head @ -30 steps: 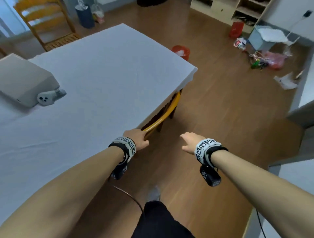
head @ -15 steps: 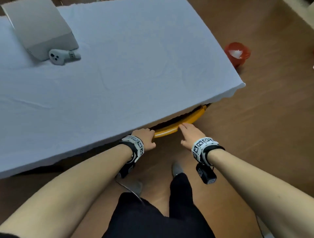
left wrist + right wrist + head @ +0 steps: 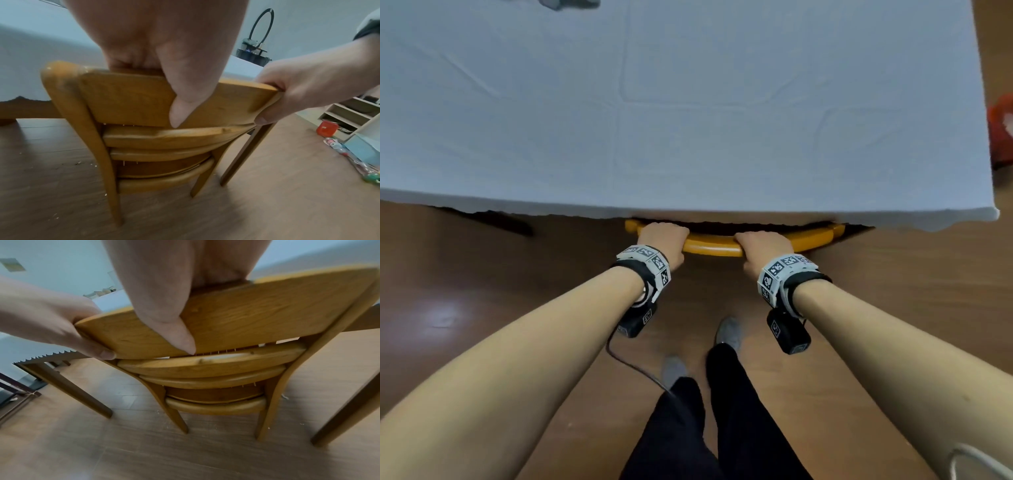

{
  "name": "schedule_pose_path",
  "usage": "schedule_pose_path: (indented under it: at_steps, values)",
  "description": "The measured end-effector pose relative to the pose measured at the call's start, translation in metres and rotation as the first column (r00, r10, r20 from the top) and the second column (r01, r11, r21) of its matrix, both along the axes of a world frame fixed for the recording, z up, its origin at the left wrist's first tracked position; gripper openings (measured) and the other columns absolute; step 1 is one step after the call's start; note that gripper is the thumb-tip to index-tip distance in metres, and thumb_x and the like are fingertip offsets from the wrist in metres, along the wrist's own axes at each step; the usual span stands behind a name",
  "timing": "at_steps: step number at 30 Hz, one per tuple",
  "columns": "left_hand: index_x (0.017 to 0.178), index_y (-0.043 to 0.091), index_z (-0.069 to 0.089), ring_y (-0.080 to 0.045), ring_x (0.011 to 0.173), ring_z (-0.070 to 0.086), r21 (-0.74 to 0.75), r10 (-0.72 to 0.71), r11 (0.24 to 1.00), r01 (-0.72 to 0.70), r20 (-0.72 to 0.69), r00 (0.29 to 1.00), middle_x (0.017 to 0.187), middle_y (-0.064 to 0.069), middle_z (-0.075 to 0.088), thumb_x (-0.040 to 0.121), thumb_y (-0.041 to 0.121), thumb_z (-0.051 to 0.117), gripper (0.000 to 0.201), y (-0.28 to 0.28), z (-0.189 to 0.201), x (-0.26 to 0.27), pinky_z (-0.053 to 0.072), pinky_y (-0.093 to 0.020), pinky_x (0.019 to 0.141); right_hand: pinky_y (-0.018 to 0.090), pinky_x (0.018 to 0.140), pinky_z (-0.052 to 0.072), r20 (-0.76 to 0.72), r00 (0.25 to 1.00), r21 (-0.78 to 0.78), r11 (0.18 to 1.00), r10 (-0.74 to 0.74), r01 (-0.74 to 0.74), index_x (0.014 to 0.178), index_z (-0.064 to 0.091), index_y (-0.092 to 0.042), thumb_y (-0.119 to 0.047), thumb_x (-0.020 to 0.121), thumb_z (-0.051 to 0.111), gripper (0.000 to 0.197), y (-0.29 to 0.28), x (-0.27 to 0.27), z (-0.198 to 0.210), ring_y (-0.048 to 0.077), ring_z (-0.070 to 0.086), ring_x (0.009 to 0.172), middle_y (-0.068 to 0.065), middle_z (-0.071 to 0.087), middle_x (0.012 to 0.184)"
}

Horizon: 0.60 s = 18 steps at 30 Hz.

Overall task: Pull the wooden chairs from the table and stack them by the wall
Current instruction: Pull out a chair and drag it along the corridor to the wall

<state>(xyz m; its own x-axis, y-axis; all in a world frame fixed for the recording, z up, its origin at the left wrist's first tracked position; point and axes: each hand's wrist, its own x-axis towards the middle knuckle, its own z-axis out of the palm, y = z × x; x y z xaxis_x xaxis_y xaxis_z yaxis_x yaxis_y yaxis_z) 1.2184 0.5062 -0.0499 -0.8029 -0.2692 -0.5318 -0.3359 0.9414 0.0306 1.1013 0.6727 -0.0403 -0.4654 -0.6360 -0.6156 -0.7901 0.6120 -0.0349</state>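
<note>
The person's left hand (image 3: pixel 663 242) and right hand (image 3: pixel 763 247) are both gripping the curved top rail of the honey-coloured wooden chair (image 3: pixel 714 247), fingers curling over the rail's far side and thumbs pressing against its near face. The chair is sitting tucked under the long table draped in a pale blue-white cloth (image 3: pixel 688 113), so that from the head view only its top rail is showing below the cloth's ragged hem. Brown wooden table legs (image 3: pixel 68 387) are standing on either side of the chair, close to its own legs. A red plastic tub (image 3: pixel 1001 135) is sitting on the brown wood-plank floor (image 3: pixel 465 308) past the table's right end, and open white shelving (image 3: pixel 353 112) is standing further off with coloured clutter lying on the floor beside it.
</note>
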Motion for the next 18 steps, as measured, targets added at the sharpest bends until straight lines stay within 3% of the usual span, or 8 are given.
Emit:
schedule_pose_path:
  at_steps: [4,10,18]
  values:
    - [0.096,0.022,0.062,-0.023,0.088,0.064,-0.013,0.014,1.0,-0.015,-0.03,0.999,0.089,0.001,0.066,0.084,0.017,0.059,0.013,0.002,-0.005,0.002,0.041,-0.031,0.063,0.032,0.063,0.042,-0.044,0.999,-0.001,1.0,0.018,-0.018,0.109,0.06,-0.026,-0.017,0.089,0.062,0.022,-0.004,-0.002,-0.009,0.023,0.056,0.074,-0.002,0.06,0.086]
    - [0.101,0.022,0.062,-0.024,0.087,0.062,-0.028,0.012,1.0,-0.011,0.038,0.999,0.085,0.002,0.056,0.088,0.023,0.057,0.013,0.031,0.012,0.023,0.04,-0.034,0.066,0.035,0.069,0.041,-0.007,0.999,0.034,0.998,0.049,-0.048,0.113,0.061,-0.023,-0.016,0.09,0.062,0.024,0.018,0.017,0.012,0.024,0.054,0.08,0.001,0.055,0.092]
    - [0.102,0.021,0.064,-0.024,0.086,0.062,0.026,-0.016,1.0,0.014,0.09,0.996,0.088,0.001,0.059,0.088,0.026,0.059,0.016,0.078,0.054,0.074,0.043,-0.034,0.068,0.036,0.069,0.044,0.045,0.993,0.07,0.991,0.107,-0.11,0.122,0.061,-0.026,-0.015,0.092,0.062,0.033,0.063,0.057,0.053,0.027,0.064,0.097,0.003,0.063,0.107]
